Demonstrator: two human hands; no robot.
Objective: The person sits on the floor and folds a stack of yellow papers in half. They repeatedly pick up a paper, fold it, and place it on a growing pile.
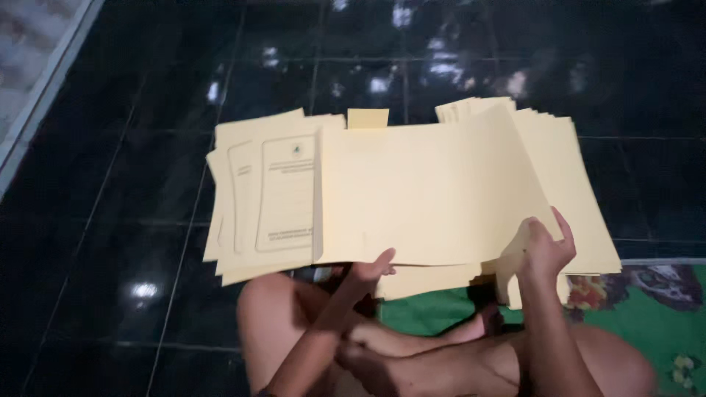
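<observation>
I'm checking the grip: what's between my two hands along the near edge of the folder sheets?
In the head view, only the yellow folder sheet's near edge spans between the left hand and right hand; more sheets show beneath.

Colours and patterns of the folders, floor and mat in front of me.
The open paper folder [426, 195] I hold is plain pale yellow, as is its small tab [368, 118]; the folder stack [257, 198] beside it is the same yellow, with a faint grey printed frame on its top cover. The floor tiles [110, 220] are glossy black, mottled with white reflections, between thin grey grout lines. The mat [647, 294] is green with a multicoloured floral border.
</observation>
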